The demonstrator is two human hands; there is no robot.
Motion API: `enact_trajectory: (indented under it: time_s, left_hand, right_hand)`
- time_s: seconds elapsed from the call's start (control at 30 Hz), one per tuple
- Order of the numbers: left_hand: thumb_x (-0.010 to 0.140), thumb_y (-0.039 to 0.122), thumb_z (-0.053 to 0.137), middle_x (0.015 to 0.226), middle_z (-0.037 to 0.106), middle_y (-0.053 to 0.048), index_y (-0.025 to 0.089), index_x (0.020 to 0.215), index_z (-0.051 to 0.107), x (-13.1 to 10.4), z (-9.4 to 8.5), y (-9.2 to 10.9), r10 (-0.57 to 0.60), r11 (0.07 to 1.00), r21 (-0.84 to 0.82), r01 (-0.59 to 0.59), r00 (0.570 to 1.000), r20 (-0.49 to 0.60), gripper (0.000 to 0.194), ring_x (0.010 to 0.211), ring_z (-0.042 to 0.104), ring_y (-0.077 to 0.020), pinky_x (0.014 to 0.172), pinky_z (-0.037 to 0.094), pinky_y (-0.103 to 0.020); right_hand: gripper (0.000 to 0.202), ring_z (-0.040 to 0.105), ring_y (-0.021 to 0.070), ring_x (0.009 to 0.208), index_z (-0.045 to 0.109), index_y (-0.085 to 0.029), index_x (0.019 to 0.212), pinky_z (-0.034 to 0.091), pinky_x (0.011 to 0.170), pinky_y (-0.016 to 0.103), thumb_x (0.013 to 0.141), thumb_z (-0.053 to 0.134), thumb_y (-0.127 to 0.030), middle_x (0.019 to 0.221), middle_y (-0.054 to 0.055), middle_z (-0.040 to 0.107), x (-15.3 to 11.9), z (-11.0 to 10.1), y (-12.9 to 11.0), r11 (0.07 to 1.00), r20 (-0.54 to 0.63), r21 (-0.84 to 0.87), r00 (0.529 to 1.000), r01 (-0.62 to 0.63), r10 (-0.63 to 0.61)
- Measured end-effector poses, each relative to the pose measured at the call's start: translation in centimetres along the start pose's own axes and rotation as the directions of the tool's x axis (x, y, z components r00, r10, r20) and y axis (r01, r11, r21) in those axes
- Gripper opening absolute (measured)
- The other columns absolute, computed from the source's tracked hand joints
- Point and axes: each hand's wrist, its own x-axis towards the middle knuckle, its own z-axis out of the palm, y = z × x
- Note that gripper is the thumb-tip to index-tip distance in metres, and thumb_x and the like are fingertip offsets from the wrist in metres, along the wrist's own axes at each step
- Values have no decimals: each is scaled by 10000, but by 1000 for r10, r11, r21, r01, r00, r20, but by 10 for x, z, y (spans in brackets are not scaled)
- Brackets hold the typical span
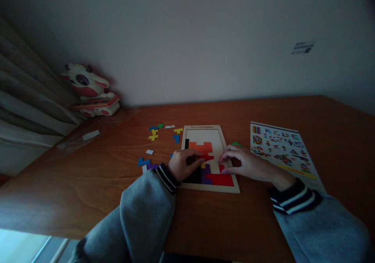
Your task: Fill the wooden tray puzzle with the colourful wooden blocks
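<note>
A wooden puzzle tray lies in front of me, partly filled with black, orange, purple, yellow and red pieces. My left hand reaches over its left side, thumb and fingers pinching a red puzzle piece just below the orange pieces. At the tray's right edge, my right hand has its thumb and fingertips apart, close beside the red pieces in the lower right corner. Whether those fingertips touch them is unclear. Black pieces and a purple piece sit along the bottom, partly behind my left hand.
Loose blue, yellow, white, purple and green pieces lie left of the tray. A green piece is behind my right hand. A printed pattern sheet lies at right. A cow-shaped toy stands at the back left, near a curtain.
</note>
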Motion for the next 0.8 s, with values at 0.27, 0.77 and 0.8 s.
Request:
enact_trajectory:
  time_s: [0.27, 0.77, 0.8]
  left_hand:
    - [865, 346, 679, 800, 735, -33, 170, 943, 735, -1, -1, -3, 44, 999, -30, -43, 998, 43, 201, 627, 628, -112, 590, 487, -200]
    - [799, 445, 740, 755, 738, -37, 152, 836, 738, 0, -3, -1, 7, 997, -77, -5, 999, 34, 295, 628, 638, -121, 588, 490, -203]
    - [798, 453, 739, 747, 736, -35, 155, 829, 741, 0, -3, 0, 7, 997, -75, -5, 1000, 25, 299, 623, 634, -120, 582, 484, -201]
  right_hand:
    - [411, 592, 184, 781, 680, -228, 1068, 473, 703, 321, 858, 600, -573, 889, 44, 660, 4, 11, -15, 978, -161, 207, 987, 32, 2]
    - [324, 592, 144, 668, 705, -215, 949, 457, 604, 268, 861, 624, -516, 781, 14, 691, 5, 19, -25, 968, -188, 248, 982, 39, 9]
    - [317, 591, 144, 658, 705, -216, 946, 459, 602, 271, 870, 614, -509, 772, 14, 691, 5, 19, -24, 970, -194, 240, 981, 35, 13]
